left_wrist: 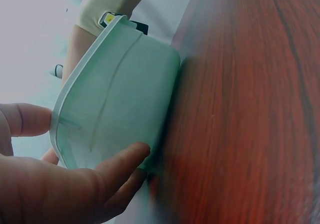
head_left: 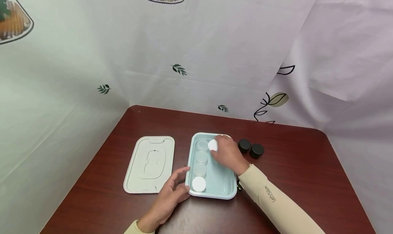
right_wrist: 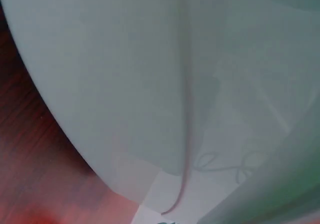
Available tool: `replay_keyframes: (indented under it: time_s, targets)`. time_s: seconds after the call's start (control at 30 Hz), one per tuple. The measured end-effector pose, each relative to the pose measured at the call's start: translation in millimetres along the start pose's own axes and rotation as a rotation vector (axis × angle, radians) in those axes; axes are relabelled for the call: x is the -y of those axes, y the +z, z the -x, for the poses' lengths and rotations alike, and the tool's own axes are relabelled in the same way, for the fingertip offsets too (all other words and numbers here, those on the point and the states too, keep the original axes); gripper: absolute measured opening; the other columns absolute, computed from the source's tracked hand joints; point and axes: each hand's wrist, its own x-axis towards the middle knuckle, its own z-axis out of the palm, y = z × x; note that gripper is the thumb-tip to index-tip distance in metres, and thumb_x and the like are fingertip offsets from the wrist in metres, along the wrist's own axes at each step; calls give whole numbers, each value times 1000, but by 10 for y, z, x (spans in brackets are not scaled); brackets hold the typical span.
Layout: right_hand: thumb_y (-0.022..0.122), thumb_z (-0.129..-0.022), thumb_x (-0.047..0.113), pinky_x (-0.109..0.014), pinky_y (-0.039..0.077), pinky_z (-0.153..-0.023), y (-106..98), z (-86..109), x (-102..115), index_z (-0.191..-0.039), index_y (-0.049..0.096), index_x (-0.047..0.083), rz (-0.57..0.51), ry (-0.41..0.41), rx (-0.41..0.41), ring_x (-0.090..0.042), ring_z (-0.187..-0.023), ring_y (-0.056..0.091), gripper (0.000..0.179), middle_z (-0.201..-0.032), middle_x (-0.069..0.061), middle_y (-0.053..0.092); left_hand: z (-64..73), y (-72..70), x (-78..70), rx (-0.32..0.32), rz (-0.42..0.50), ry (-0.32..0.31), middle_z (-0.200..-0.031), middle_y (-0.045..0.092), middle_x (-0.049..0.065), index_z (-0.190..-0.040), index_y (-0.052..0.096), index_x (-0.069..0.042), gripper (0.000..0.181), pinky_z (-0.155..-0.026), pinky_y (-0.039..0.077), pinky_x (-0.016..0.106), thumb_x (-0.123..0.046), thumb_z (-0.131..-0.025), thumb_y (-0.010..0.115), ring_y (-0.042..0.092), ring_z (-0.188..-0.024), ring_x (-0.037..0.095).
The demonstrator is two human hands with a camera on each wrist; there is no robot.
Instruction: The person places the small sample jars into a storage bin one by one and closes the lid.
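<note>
Evidently, the right hand (head_left: 228, 152) works toward 1 o'clock in the pale blue tray (head_left: 221, 179), thumb and fingertips pinching a white round piece (head_left: 213, 145) near the 12 o'clock edge. At 8 o'clock the left hand (head_left: 170, 193), fingers spread, touches the tray's rim and outer wall. A second white piece (head_left: 199, 184) sits at 7 o'clock, with three translucent pieces (head_left: 201, 157) running up to 11. On the counter (head_left: 294, 165), a white lid (head_left: 148, 165) lies at 9 o'clock and two black pieces (head_left: 257, 150) at 2. The pinched piece is probably light, rigid and slippery, best held by opposite edges; the tray seems stiff, its rim the surest hold.
</note>
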Motion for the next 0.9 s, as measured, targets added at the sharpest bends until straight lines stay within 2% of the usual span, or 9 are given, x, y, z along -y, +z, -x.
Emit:
replay_keyframes:
  time_s: [0.1,0.2,0.3,0.37,0.47,0.63,0.9]
  targets:
    - [82,-90,20,-50,58,-95,7,-4,12,-131,67,-7,32,-27,-10,-33,-113,68,52,-124,-23,72,0,1,-5,0,-2,3,-166,28,28,-161,32,-9,65,-98,56,33,-2,-100,56,58,-133,27]
    - [81,-89,17,-44,60,-77,3,1,31,-115,70,-5,66,-48,-16,-27,-90,69,36,-102,-17,73,-2,4,-9,0,-5,6,-166,28,28,-161,33,-9,65,-98,57,32,-2,-101,56,58,-133,27]
    - [80,-88,13,-37,51,-61,0,1,41,-94,65,2,89,-60,-11,-21,-70,59,20,-79,-8,62,-4,9,-11,1,-7,9,-166,29,28,-160,33,-8,64,-98,57,32,-2,-100,56,58,-133,27]
    - [80,-87,12,-34,46,-57,-2,-1,45,-87,62,5,100,-65,-6,-19,-65,53,19,-72,-5,56,-3,12,-12,1,-11,11,-165,30,28,-160,34,-8,64,-98,57,32,-2,-100,56,58,-132,27]
    - [81,-87,11,-34,48,-57,3,-2,43,-87,63,3,125,-77,-8,-18,-65,54,19,-72,-5,55,-1,15,-13,-2,-15,11,-165,31,28,-160,34,-8,63,-97,56,32,-2,-100,56,59,-131,26]
    - [83,-88,12,-39,55,-63,4,9,53,-96,66,-2,147,-83,5,-21,-68,60,24,-75,-9,60,-1,17,-19,-6,-21,8,-165,31,27,-159,35,-8,63,-97,56,32,-2,-100,56,59,-131,26]
    - [83,-90,16,-38,54,-66,-22,2,66,-101,67,0,112,-30,31,-20,-72,60,25,-80,-9,63,-2,10,-9,-2,-12,4,-166,29,27,-160,34,-9,64,-98,56,33,-3,-101,56,57,-134,28]
